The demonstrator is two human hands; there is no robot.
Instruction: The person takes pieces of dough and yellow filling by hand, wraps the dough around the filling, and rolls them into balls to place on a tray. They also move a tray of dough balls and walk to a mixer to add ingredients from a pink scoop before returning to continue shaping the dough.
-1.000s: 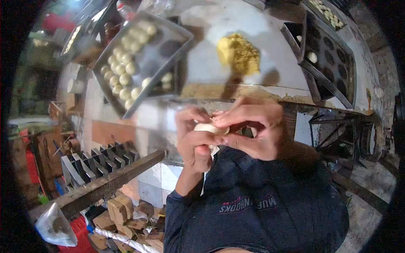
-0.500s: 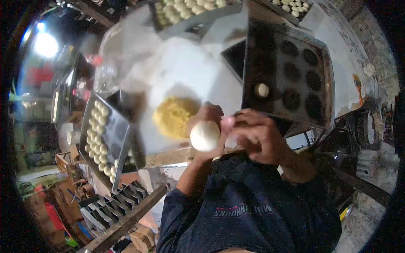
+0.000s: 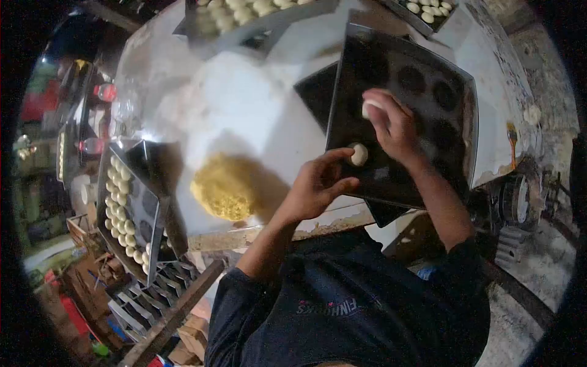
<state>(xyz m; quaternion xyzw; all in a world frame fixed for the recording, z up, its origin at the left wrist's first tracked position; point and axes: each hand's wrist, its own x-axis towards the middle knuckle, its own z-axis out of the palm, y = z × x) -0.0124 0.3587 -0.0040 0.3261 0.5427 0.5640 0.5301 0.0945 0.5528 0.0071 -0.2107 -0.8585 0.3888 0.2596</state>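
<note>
In the head view my right hand (image 3: 396, 125) is over the dark baking tray (image 3: 408, 183), its fingers closed around a pale dough ball (image 3: 370, 109). Another dough ball (image 3: 359, 155) lies on the tray near its left edge. The index fingertip of my left hand (image 3: 319, 185) touches or nearly touches that ball. The thumb stands apart and nothing shows inside the left hand. A yellow crumbly mound (image 3: 225, 188) rests on the white table (image 3: 293, 144) to the left.
Several dough balls fill a tray (image 3: 293, 24) at the far side and a tilted tray (image 3: 145, 214) on the left. A further tray (image 3: 438, 23) is at the upper right. A brush (image 3: 512, 144) lies by the table's right edge.
My right hand has moved from in front of my body to over the tray with a dough ball. My left hand, then beneath a ball, is now at the tray's left edge.
</note>
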